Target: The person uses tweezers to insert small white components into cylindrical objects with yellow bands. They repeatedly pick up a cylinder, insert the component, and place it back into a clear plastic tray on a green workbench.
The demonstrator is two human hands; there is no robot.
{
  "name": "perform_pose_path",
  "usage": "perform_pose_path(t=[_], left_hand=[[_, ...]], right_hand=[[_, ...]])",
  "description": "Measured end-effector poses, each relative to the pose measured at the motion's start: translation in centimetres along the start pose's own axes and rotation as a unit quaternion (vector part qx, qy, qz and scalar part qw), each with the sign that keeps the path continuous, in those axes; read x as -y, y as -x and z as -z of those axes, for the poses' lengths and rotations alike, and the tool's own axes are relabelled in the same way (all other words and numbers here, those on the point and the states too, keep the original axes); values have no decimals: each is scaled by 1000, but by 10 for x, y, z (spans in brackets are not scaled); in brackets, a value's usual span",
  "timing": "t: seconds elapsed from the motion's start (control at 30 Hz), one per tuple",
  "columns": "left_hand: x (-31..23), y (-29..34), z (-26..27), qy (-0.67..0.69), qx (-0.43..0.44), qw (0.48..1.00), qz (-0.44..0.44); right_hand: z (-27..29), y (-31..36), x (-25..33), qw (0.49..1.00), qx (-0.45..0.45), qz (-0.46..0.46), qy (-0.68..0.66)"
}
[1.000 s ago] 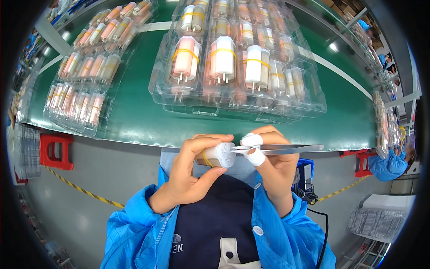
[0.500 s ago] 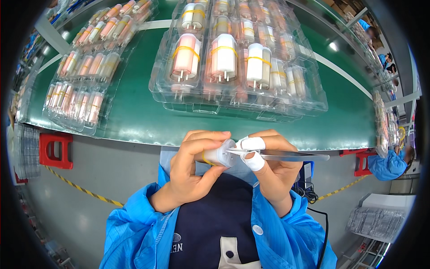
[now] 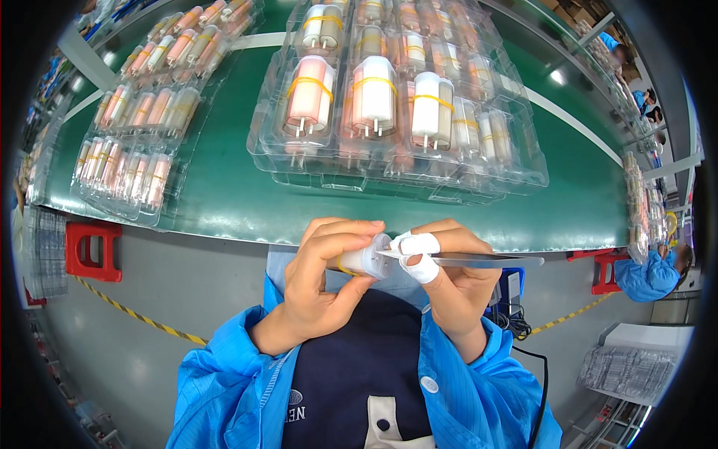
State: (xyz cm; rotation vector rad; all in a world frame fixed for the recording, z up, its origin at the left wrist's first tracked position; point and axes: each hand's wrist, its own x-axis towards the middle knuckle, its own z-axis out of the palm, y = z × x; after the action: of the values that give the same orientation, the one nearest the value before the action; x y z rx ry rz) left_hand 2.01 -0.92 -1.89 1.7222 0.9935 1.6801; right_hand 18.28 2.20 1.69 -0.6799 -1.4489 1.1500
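My left hand (image 3: 318, 280) is wrapped round a small whitish bundle of cylinders (image 3: 363, 260) with a yellow rubber band on it. Its clear, round end faces my right hand (image 3: 452, 273). White coverings wrap the right thumb and forefinger, which pinch a pair of metal tweezers (image 3: 479, 260). The tweezers' tips meet the end of the bundle; what lies between them is too small to make out. Both hands are held in front of my body, just off the table's near edge.
Stacked clear plastic trays (image 3: 344, 161) hold banded pink, white and grey cylinders on the green table (image 3: 217, 157). More filled trays (image 3: 123, 202) lie at the left. Red stools (image 3: 93, 251) stand below the table. A person in blue (image 3: 647, 275) is at the far right.
My right hand has shifted slightly left with the tweezers, bringing it a little nearer the bundle. The left hand has stayed almost still.
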Motion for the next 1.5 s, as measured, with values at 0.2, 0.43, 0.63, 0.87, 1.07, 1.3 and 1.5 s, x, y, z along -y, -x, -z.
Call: perform_pose_path(t=[0.2, 0.43, 0.63, 0.87, 1.07, 1.3, 1.5], left_hand=[[2, 3, -1, 7, -8, 1000, 4], [1, 0, 0, -24, -2, 1000, -13], [-1, -3, 0, -10, 3, 1000, -12], [0, -1, 0, -11, -1, 1000, -6], [0, -2, 0, -13, 3, 1000, -7], [0, 0, -1, -1, -4, 1000, -3], [0, -1, -1, -11, -3, 1000, -2]], right_hand=[[0, -1, -2, 1000, 5, 9, 27], [0, -4, 2, 998, 16, 9, 57], [2, -3, -1, 1000, 5, 13, 3], [0, -2, -1, 1000, -3, -1, -21], [-1, -1, -3, 999, -9, -18, -51], [0, -1, -3, 998, -1, -22, -61], [0, 0, -3, 998, -4, -25, -64]])
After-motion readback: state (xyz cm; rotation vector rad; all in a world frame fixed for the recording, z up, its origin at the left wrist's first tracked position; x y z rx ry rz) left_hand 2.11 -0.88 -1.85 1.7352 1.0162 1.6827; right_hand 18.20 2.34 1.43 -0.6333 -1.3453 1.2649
